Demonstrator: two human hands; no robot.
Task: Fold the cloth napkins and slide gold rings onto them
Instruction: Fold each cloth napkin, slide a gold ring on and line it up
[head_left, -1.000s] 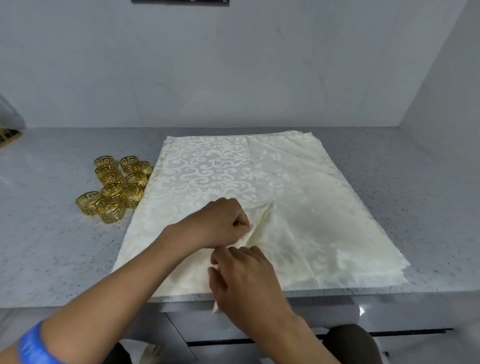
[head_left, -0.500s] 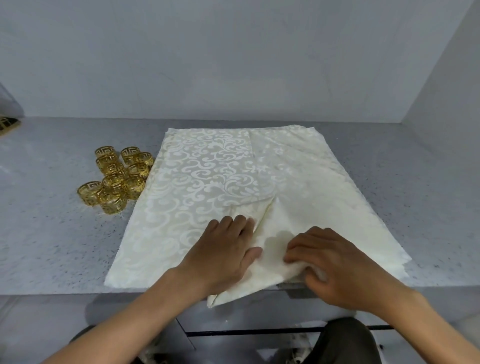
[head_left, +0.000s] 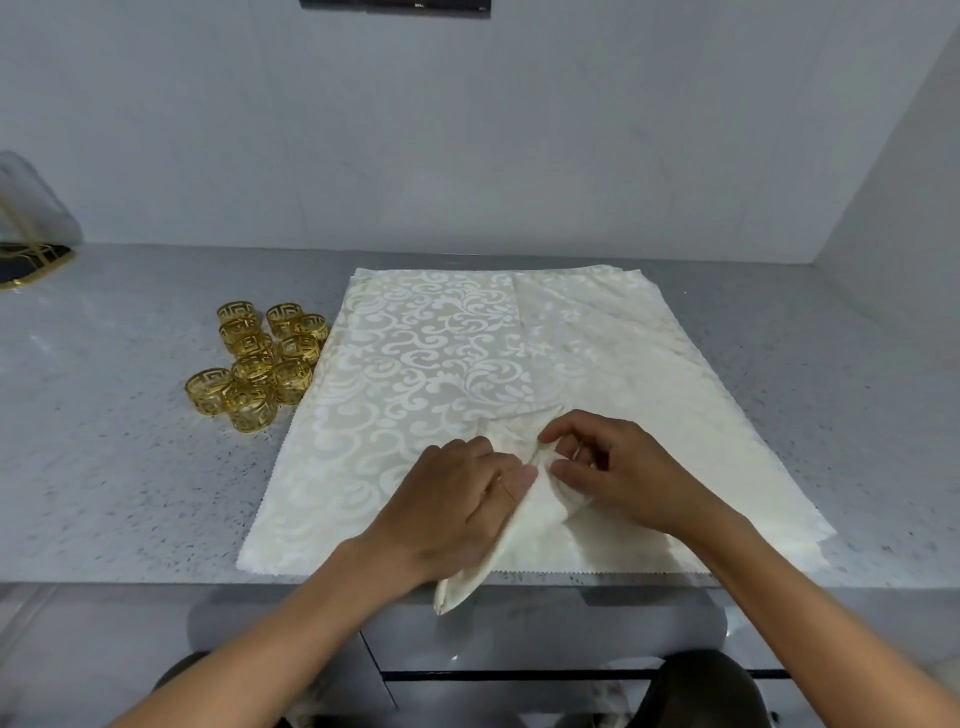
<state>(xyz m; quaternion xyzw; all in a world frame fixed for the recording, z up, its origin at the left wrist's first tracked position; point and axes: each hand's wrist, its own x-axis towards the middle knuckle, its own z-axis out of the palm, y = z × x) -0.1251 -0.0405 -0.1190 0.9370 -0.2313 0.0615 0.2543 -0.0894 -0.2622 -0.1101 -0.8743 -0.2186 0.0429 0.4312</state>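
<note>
On the speckled grey counter (head_left: 130, 467), a stack of cream damask napkins (head_left: 415, 374) lies flat, near edge at the counter's lip. Top napkin (head_left: 535, 512) gathered into a narrow folded strip, running from mid-stack down past the counter edge, tip hanging over the front. Left hand (head_left: 447, 512) rests on the strip's left side, fingers curled against the fold. Right hand (head_left: 618, 467) pinches the strip's upper end between thumb and fingertips, other fingers curled. Gold rings (head_left: 260, 358), a loose cluster with cut-out key pattern, stand on the counter just left of the stack, nearest ones touching its edge or nearly so. Gold-wire holder (head_left: 31, 260) at far left, contents unclear.
</note>
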